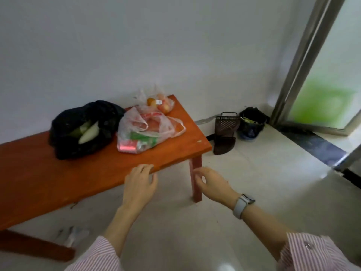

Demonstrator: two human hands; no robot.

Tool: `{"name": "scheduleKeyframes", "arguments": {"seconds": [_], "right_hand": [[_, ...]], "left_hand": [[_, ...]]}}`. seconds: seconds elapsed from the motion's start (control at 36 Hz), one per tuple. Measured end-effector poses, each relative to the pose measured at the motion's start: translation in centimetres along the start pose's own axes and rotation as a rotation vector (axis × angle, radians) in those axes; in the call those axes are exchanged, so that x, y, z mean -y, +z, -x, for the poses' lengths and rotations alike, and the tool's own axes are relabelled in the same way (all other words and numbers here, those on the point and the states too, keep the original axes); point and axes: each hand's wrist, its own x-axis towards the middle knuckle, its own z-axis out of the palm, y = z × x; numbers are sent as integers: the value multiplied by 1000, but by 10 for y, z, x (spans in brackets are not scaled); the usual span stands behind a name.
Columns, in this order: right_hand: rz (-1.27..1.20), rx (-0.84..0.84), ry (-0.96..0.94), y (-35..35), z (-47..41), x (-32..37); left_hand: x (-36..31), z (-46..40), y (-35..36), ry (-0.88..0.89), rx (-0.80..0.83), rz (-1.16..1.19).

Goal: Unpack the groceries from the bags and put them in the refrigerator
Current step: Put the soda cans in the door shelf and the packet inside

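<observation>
Three bags sit on an orange-brown wooden table (pixel 58 173). A black bag (pixel 64 141) at the left gapes open and shows pale green and white vegetables. Beside it lies a translucent white bag (pixel 132 122) with red and green packets inside. Behind that, a small clear bag (pixel 163 105) holds round orange and reddish fruit. My left hand (pixel 139 184) hovers at the table's front edge with relaxed fingers, holding nothing. My right hand (pixel 210 183), a watch on its wrist, hangs loosely curled in front of the table leg, also empty. No refrigerator is in view.
A white wall stands behind the table. On the pale tiled floor to the right are a dark dustpan (pixel 224 132) and a small bin (pixel 252 122) lined with a black bag. A metal-framed frosted glass door (pixel 322 85) fills the right side.
</observation>
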Motion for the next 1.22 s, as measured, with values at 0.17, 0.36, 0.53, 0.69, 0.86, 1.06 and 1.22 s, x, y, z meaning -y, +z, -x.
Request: {"name": "scheduleKeyframes", "arguments": {"seconds": [0.17,0.36,0.53,0.69,0.86,1.06,1.22], "right_hand": [[-44,50,-62,53,-103,40],[19,37,-101,80,-201,36],[4,58,-169,100,-292,23],[108,223,-279,127,-343,15],[283,303,-393,149,-360,9],[350,371,-411,170,-349,4],[398,453,-295,177,-327,4]], "left_hand": [[79,-64,-7,-68,-23,-37],[127,-159,17,93,-31,-86],[173,-247,47,270,146,-400],[214,-271,57,431,128,-400],[258,-242,72,195,47,-215],[290,-218,104,-21,345,-89],[305,-216,112,-56,583,6]]}}
